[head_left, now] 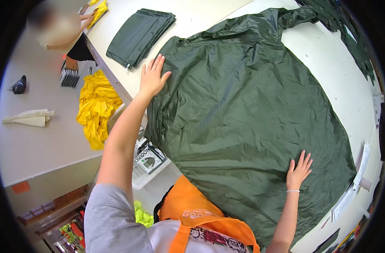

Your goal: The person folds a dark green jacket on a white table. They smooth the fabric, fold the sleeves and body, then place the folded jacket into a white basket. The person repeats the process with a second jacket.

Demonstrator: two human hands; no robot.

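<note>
A large dark green raincoat [243, 105], thin, shiny and creased, lies spread over the white table, with what looks like a sleeve running to the far right. Flat on its lower right part rests my right hand [300, 170], fingers spread. My left hand [153, 78] reaches to the raincoat's upper left edge, fingers stretched out and gripping nothing. Just beyond it lies a folded stack of the same dark green material [140, 36].
Bright yellow fabric [97, 105] is heaped left of the table. Below the table edge stands a white basket [148, 179] with printed packages. A co-worker's hands [89, 19] handle yellow fabric at the far left. More dark green material [354, 46] lies far right.
</note>
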